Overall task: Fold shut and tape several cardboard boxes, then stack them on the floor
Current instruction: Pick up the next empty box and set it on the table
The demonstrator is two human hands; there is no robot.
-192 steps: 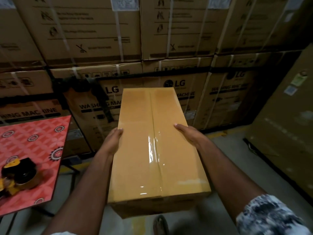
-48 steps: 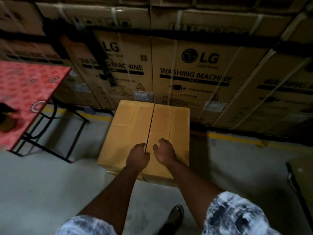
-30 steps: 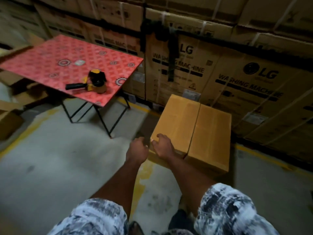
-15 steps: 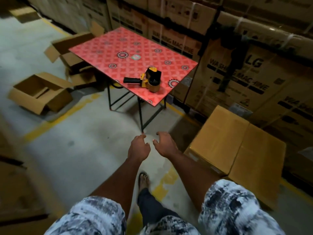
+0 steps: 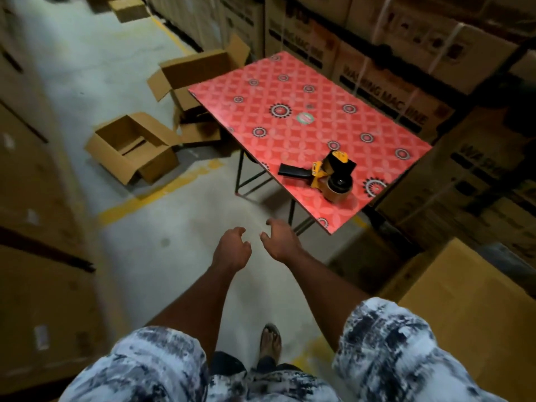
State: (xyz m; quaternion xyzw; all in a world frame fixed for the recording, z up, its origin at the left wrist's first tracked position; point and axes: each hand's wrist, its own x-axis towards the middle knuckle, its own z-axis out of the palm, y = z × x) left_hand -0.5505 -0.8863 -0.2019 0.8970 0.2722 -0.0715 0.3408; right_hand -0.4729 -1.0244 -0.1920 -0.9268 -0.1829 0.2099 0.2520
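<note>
Brown corrugated cardboard forms an open box (image 5: pixel 130 146) with spread flaps, on the grey concrete floor (image 5: pixel 130 256) at the left. The left hand (image 5: pixel 232 250) and right hand (image 5: pixel 280 240) hang close together, fingers loosely curled, holding nothing. The red patterned table (image 5: pixel 261 91) carries a yellow-black tape dispenser (image 5: pixel 333 175). The plain closed box (image 5: pixel 464 309) stands on the floor at the right edge. Half a second ago more of it was showing, nearer to the hands.
</note>
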